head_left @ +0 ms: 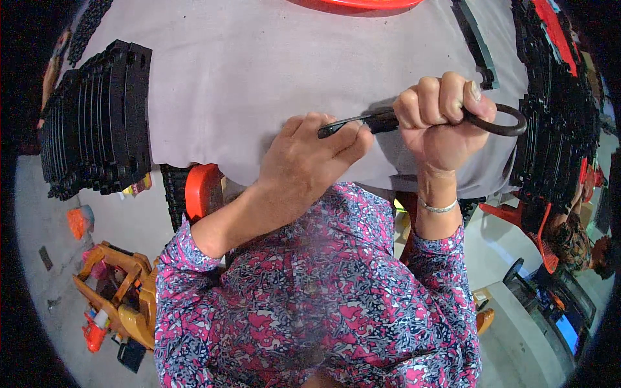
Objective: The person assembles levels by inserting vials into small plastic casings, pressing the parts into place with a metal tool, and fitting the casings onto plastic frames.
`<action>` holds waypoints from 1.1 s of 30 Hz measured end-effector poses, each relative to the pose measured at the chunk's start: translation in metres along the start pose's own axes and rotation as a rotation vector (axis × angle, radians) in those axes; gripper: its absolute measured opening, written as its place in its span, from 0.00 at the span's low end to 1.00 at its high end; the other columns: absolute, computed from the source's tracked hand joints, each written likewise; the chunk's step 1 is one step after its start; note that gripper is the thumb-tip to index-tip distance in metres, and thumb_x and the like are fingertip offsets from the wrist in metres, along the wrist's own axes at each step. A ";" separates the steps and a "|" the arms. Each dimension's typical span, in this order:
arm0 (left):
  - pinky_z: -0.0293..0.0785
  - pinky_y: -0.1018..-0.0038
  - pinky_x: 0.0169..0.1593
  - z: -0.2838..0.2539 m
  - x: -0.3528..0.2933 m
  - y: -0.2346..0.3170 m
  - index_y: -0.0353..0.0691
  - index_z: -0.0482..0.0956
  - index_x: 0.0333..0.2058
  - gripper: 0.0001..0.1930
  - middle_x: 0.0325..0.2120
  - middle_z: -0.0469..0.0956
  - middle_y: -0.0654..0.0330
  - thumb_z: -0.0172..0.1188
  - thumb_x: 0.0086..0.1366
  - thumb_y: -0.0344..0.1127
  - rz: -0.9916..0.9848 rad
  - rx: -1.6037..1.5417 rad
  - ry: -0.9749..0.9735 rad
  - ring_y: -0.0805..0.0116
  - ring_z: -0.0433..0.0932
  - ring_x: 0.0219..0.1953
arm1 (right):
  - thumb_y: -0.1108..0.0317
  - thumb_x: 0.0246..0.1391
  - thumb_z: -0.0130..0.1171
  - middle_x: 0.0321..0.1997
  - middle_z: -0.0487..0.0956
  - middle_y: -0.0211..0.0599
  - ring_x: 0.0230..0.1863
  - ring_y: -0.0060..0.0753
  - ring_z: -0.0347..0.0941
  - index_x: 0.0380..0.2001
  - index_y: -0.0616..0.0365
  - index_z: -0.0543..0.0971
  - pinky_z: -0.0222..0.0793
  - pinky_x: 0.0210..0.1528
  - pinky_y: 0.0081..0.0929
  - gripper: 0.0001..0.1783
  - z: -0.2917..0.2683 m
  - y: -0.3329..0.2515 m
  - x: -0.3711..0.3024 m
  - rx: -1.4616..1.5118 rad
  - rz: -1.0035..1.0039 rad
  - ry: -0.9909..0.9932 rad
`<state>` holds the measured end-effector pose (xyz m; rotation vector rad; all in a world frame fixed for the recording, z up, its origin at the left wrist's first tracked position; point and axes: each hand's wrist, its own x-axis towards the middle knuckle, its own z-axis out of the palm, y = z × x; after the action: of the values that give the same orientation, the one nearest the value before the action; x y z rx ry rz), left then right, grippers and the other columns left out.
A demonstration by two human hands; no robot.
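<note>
My right hand (441,119) is a fist around a pair of dark scissors (511,121). One ring of the handle sticks out past the thumb side, and the blade end points left toward my other hand. My left hand (314,145) is closed, thumb and fingers pinching a small black piece (333,128). A thin blade lies against that piece between the fingertips. Most of the piece and the other handle ring are hidden by my fingers. Both hands are above the near part of the cloth-covered table (259,77).
A stack of long black plastic strips (97,116) stands at the left table edge, and another pile of black strips (556,129) at the right. One black strip (475,42) lies at the far right. A red tray (362,5) shows at the far edge. A wooden chair (123,291) is lower left.
</note>
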<state>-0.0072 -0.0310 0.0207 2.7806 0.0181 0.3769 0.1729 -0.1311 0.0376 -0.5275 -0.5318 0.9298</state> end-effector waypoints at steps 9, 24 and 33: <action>0.72 0.66 0.51 0.000 -0.001 -0.003 0.46 0.78 0.50 0.20 0.51 0.77 0.68 0.56 0.58 0.32 0.003 -0.085 0.047 0.60 0.74 0.47 | 0.48 0.60 0.43 0.11 0.50 0.20 0.14 0.18 0.37 0.14 0.45 0.55 0.36 0.16 0.23 0.25 -0.011 0.002 -0.002 0.079 -0.016 0.012; 0.77 0.67 0.42 0.004 0.004 -0.009 0.49 0.79 0.46 0.15 0.39 0.80 0.68 0.55 0.59 0.32 0.035 -0.059 0.176 0.63 0.79 0.42 | 0.47 0.63 0.41 0.13 0.49 0.19 0.15 0.18 0.40 0.14 0.46 0.54 0.35 0.17 0.22 0.26 -0.011 -0.014 0.004 0.209 -0.016 0.173; 0.73 0.65 0.43 -0.013 0.005 -0.024 0.40 0.78 0.39 0.12 0.33 0.75 0.59 0.56 0.55 0.31 0.107 -0.114 0.205 0.61 0.77 0.42 | 0.63 0.61 0.46 0.26 0.79 0.41 0.26 0.36 0.74 0.31 0.57 0.79 0.65 0.26 0.31 0.14 -0.010 -0.059 -0.008 -1.604 0.108 0.153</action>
<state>-0.0049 -0.0040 0.0262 2.6259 -0.1002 0.6677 0.2109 -0.1686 0.0663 -2.0521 -1.0640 0.3712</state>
